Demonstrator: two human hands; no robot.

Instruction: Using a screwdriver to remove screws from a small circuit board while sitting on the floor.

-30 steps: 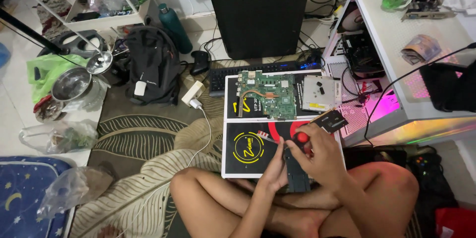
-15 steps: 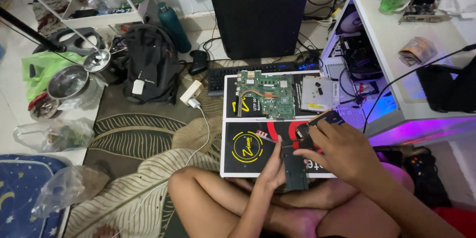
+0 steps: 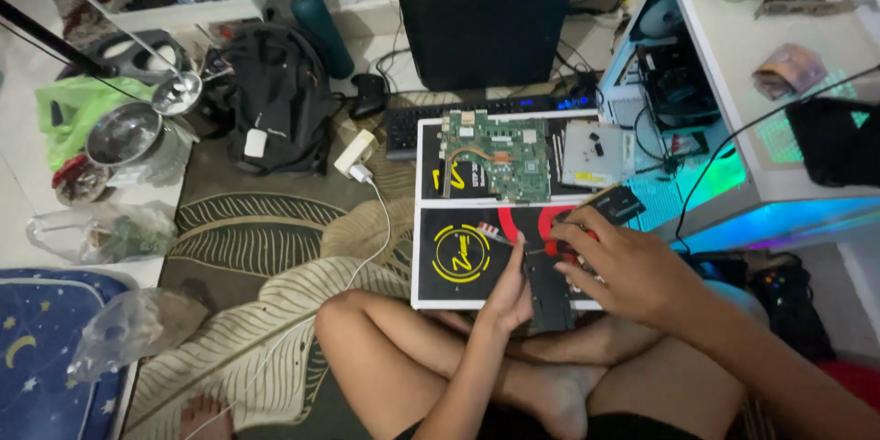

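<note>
Matt black plastic module [image 3: 548,289], glossy printed box lid [image 3: 458,257], woven leaf-pattern rug [image 3: 266,257].

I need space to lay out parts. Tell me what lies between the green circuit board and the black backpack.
In the head view, a white power adapter with its white cable lies on the rug between the green circuit board and the black backpack.

both forearms are bare with no sleeves, watch or rings showing, the left hand [image 3: 506,298] and right hand [image 3: 632,268] are ungloved, the legs are bare, and dark shorts show at the lap.
</note>
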